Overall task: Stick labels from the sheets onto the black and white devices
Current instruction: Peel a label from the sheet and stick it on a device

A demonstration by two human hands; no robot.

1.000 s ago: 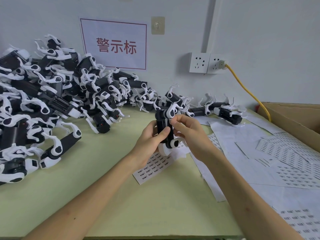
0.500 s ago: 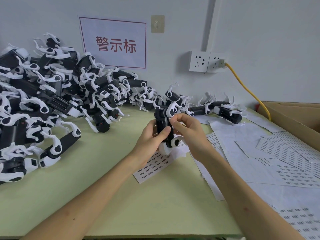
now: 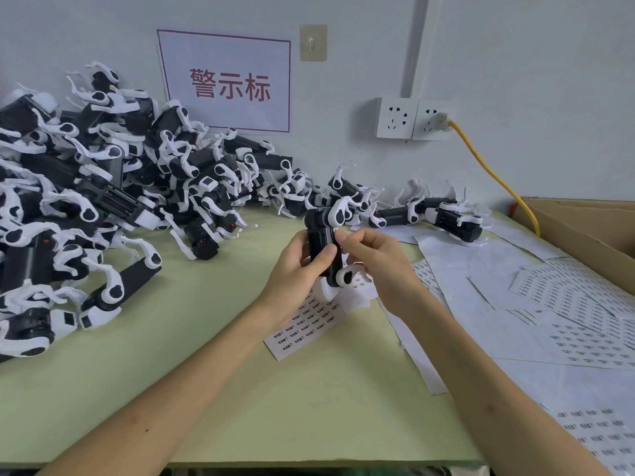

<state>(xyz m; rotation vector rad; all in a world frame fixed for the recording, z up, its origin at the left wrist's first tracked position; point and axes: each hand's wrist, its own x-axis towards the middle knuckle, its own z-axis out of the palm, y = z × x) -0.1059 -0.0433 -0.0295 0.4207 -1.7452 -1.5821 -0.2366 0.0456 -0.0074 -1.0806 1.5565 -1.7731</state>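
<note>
The left hand [image 3: 299,269] grips the device [image 3: 320,235] round its black body, long axis upright, above the label sheet [image 3: 305,326] on the worktop [image 3: 206,355]. The right hand [image 3: 378,266], fingers curled, pinches the device's upper right edge, where a small white label [image 3: 335,230] appears to sit. The cardboard box [image 3: 584,231] lies well apart to the right; its contents are hidden.

Device pile [image 3: 103,201] left on table [image 3: 206,389]; label sheets [image 3: 567,304] right.
</note>
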